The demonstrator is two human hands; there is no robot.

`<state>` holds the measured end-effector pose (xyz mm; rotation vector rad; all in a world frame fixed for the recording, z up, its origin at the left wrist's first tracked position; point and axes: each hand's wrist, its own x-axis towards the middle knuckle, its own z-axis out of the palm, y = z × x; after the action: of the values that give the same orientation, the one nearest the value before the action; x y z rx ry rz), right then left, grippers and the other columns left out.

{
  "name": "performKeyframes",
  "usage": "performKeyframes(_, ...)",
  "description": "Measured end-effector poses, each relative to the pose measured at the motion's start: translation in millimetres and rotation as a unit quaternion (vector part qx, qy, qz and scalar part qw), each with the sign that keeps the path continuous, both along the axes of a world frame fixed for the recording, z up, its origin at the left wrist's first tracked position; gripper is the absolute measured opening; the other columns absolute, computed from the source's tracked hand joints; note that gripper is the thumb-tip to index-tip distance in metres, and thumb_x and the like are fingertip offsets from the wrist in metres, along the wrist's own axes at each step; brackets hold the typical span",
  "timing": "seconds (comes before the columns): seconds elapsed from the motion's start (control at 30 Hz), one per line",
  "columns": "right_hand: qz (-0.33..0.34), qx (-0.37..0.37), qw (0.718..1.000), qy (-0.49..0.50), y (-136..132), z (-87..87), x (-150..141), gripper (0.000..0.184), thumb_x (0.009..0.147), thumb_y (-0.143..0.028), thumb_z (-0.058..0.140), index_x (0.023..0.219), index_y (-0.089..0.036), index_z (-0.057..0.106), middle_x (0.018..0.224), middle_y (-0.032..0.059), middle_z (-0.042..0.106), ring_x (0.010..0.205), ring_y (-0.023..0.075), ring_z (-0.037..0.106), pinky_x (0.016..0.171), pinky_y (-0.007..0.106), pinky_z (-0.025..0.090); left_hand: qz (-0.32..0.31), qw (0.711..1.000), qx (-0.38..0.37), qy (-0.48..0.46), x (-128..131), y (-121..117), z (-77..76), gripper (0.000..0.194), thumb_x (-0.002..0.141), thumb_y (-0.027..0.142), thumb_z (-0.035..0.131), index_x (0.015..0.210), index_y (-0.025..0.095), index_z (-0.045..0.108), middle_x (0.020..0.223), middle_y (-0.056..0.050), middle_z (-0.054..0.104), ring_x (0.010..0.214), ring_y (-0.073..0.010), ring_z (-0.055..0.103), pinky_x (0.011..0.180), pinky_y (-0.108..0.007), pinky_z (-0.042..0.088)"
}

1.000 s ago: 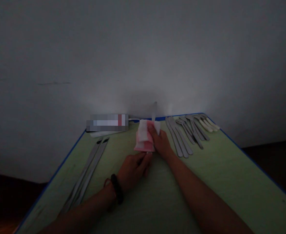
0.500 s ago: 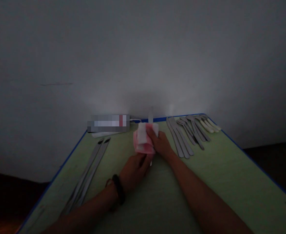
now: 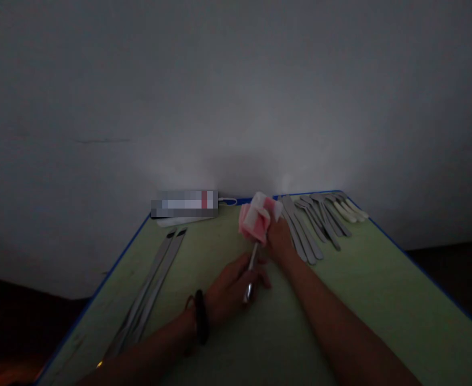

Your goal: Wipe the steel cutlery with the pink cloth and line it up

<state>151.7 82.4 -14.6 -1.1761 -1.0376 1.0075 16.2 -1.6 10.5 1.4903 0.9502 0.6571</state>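
Cloth [image 3: 259, 217] shifted right, nearer knives [image 3: 310, 247]

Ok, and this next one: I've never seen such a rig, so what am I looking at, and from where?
There is no robot here: these are a person's two bare hands, seen by a camera worn on the head, looking forward and down. The left hand, below a black wristband, holds a slim silver metal utensil. The right hand holds a pink-and-white cloth around its far end, so its type is hidden. On the pale green, blue-edged table lie long narrow metal pieces at left, and silver cutlery and white-handled pieces at right. A pixelated oblong object sits near the wall.
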Motion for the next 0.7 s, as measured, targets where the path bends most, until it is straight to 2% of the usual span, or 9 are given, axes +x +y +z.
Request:
performKeyframes(0.03,0.012,0.002,0.999,-0.043,-3.9,2.5,-2.5,0.047,0.074,-0.060,0.050,0.065,-0.014,0.059,0.053,0.0014,0.051,0.050,0.0119,0.043,0.044,0.023,0.032,0.046,0.998,-0.036,-0.011,0.7,3.0,-2.7,0.023,0.085,0.039,0.041,0.091,0.018,0.048,0.069,0.000,0.061,0.044,-0.0102,0.049,0.038,-0.020,0.039)
performKeyframes(0.1,0.037,0.015,0.993,-0.108,-10.4,7.3,-7.7,0.047,0.071,-0.058,0.055,0.061,-0.013,0.060,0.049,0.0002,0.048,0.050,0.0117,0.042,0.046,0.024,0.030,0.095,0.992,-0.078,-0.009,1.4,7.6,-8.5,0.032,0.088,0.047,0.034,0.075,0.019,0.044,0.053,0.005,0.051,0.034,-0.0095,0.042,0.030,-0.019,0.032)
performKeyframes(0.2,0.039,0.017,0.984,-0.171,-15.0,12.2,-11.5,0.050,0.073,-0.060,0.052,0.057,-0.013,0.057,0.048,-0.0003,0.046,0.050,0.0113,0.041,0.046,0.024,0.028,0.114,0.992,-0.060,0.008,2.6,8.6,-14.0,0.035,0.088,0.049,0.030,0.068,0.021,0.037,0.044,0.009,0.037,0.029,-0.0088,0.037,0.028,-0.018,0.026)
performKeyframes(0.33,-0.026,-0.026,0.992,-0.122,-13.7,13.2,-4.9,0.053,0.077,-0.063,0.044,0.057,-0.015,0.054,0.050,0.0009,0.047,0.049,0.0114,0.040,0.045,0.025,0.028,0.099,0.994,-0.011,0.042,4.7,1.5,-8.5,0.027,0.088,0.047,0.036,0.083,0.021,0.043,0.051,0.009,0.040,0.035,-0.0083,0.037,0.033,-0.018,0.029)
performKeyframes(0.47,-0.071,-0.043,0.996,-0.020,-10.1,10.8,3.5,0.052,0.076,-0.065,0.043,0.067,-0.016,0.057,0.054,0.0004,0.050,0.048,0.0112,0.040,0.043,0.024,0.030,0.056,0.989,0.058,0.127,3.9,-5.0,3.2,0.027,0.090,0.042,0.036,0.082,0.019,0.048,0.056,0.005,0.046,0.046,-0.0100,0.043,0.043,-0.021,0.032)
performKeyframes(0.57,-0.055,-0.032,0.998,0.022,-8.9,8.3,3.0,0.052,0.078,-0.066,0.039,0.068,-0.017,0.055,0.054,-0.0003,0.049,0.047,0.0113,0.041,0.043,0.024,0.032,0.048,0.990,0.052,0.123,2.8,-4.9,4.2,0.027,0.090,0.042,0.036,0.082,0.019,0.048,0.057,0.005,0.046,0.048,-0.0101,0.042,0.043,-0.020,0.032)
performKeyframes(0.7,0.001,-0.024,0.999,-0.034,-12.7,8.9,-5.4,0.047,0.073,-0.062,0.050,0.060,-0.017,0.055,0.049,-0.0001,0.049,0.048,0.0120,0.042,0.044,0.025,0.031,0.100,0.995,-0.016,0.028,2.6,0.5,-6.1,0.025,0.089,0.044,0.036,0.088,0.021,0.045,0.057,0.008,0.039,0.039,-0.0073,0.034,0.035,-0.018,0.029)
